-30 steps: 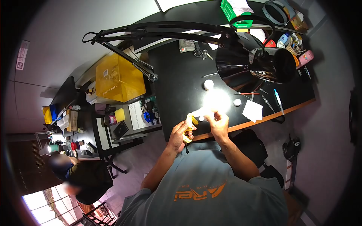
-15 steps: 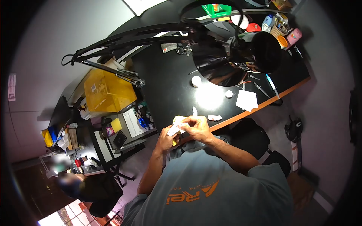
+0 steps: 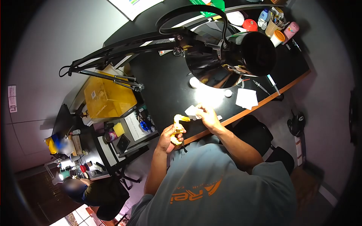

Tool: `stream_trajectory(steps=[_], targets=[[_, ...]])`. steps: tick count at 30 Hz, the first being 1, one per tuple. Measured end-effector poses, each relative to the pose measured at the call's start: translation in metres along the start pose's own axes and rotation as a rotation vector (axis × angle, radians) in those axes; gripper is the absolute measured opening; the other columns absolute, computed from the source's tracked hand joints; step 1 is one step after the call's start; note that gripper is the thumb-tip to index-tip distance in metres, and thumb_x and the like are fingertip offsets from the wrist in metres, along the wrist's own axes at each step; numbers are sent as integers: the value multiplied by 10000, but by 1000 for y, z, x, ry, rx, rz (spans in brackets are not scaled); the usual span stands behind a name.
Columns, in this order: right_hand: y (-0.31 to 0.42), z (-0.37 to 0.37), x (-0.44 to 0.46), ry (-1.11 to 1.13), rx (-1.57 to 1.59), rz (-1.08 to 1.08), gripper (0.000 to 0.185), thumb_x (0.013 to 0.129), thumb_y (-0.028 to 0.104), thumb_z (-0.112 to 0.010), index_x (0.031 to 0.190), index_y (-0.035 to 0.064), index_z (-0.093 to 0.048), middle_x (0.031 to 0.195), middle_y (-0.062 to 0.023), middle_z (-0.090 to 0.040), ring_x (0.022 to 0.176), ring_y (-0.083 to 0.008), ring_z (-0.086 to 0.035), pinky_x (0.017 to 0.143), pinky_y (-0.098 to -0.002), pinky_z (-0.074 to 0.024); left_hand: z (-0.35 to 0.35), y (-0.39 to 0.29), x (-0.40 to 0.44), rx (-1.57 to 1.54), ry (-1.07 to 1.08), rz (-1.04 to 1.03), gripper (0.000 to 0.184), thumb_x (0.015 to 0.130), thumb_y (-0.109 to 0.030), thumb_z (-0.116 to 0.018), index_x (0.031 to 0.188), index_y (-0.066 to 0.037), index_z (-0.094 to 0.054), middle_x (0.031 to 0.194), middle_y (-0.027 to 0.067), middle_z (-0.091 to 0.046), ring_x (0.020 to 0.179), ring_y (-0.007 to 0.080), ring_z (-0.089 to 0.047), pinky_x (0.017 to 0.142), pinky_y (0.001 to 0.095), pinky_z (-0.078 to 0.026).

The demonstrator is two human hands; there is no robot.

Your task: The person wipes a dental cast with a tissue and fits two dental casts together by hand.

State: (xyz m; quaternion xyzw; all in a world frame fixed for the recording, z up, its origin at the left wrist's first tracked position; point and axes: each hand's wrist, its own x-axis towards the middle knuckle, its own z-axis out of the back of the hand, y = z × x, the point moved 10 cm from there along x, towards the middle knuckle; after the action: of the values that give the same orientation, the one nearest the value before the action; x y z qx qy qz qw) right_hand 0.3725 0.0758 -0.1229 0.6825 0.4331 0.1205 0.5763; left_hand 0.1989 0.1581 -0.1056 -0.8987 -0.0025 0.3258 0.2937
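Observation:
My left hand [image 3: 167, 138], near the desk's front edge, is wrapped round a yellow object [image 3: 176, 130] whose curved top sticks up above the fingers. To its right, my right hand [image 3: 209, 117] pinches a crumpled white piece [image 3: 192, 112], held apart from the yellow object. A small white thing [image 3: 220, 118] lies just beside my right hand, partly hidden by it. Beyond the hands, a white container [image 3: 194, 82] and a smaller white round one [image 3: 227, 93] stand by the lamp's bright spot. White sheets [image 3: 247, 98] lie to the right.
A black desk lamp [image 3: 241, 56] hangs low over the desk. A syringe [image 3: 274, 85] and tweezers [image 3: 261, 87] lie at the right edge. On the left is a yellow box [image 3: 107, 96]. Another person [image 3: 102, 194] sits at a desk at the lower left.
My right hand was at the yellow object with the white piece; both have since moved right, away from it. The yellow object's top is now uncovered. The camera view has shifted.

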Motion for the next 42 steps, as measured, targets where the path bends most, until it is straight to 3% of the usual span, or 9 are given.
stream_trajectory(steps=[2,5,6,9,14,26,30,39,42], targets=[[-1,-16,3,149,115,-32,105,922,108,-691,942,10,-658,808,-31,-661,749,-129,-624,690,-319,-515,-4,2,4,13,41,8,272,1084,-247,-533,1189,-9,-613,1012,134,-687,770,112,-542,681,291,-512],[15,-31,-3,207,-354,162,109,856,88,-732,897,0,-683,782,-77,-689,743,-158,-653,688,-340,-520,-7,7,5,81,28,52,305,1069,-251,-566,1245,-6,-611,1027,128,-681,777,122,-537,688,300,-507],[35,-33,-7,158,-512,139,110,784,57,-755,869,2,-713,795,-152,-719,761,-233,-705,715,-371,-544,-6,9,6,83,17,70,331,1070,-261,-569,1272,-2,-611,1023,133,-685,766,120,-540,678,297,-508],[40,-42,-4,194,-714,282,118,764,35,-746,878,8,-733,855,-212,-731,798,-328,-733,747,-404,-566,4,23,7,40,-44,117,321,1069,-254,-573,1265,-4,-618,1016,139,-684,741,121,-542,666,294,-510],[33,-43,24,19,-904,365,120,783,22,-750,902,24,-735,867,-194,-722,846,-361,-718,772,-432,-561,29,29,0,71,-208,111,494,1072,-443,-518,1273,-8,-640,941,122,-693,701,81,-528,634,272,-485],[23,-48,60,-76,-1125,531,148,827,139,-762,918,24,-740,869,-182,-727,845,-370,-725,791,-432,-571,46,21,-25,-302,-279,-133,443,1070,-388,-503,1209,14,-627,1039,180,-680,766,173,-587,689,336,-529],[24,-32,61,-106,-902,351,199,861,134,-709,1014,17,-758,902,-186,-751,852,-344,-742,808,-414,-574,37,14,-27,-343,-227,-162,437,1074,-385,-490,1217,9,-616,1070,191,-683,885,237,-672,792,413,-588],[82,-5,19,-211,-624,600,159,898,119,-708,1001,9,-758,866,-82,-714,782,-171,-644,722,-350,-525,24,15,-13,-403,-242,-148,500,1087,-421,-428,1265,22,-577,1285,266,-641,1251,395,-630,1016,623,-528],[74,-44,-7,86,-456,390,223,906,118,-678,1084,23,-771,957,-126,-777,847,-202,-728,750,-332,-557,19,14,-8,-293,-284,-137,619,1091,-518,-358,1289,28,-570,1328,261,-621,1273,414,-600,996,653,-519]])
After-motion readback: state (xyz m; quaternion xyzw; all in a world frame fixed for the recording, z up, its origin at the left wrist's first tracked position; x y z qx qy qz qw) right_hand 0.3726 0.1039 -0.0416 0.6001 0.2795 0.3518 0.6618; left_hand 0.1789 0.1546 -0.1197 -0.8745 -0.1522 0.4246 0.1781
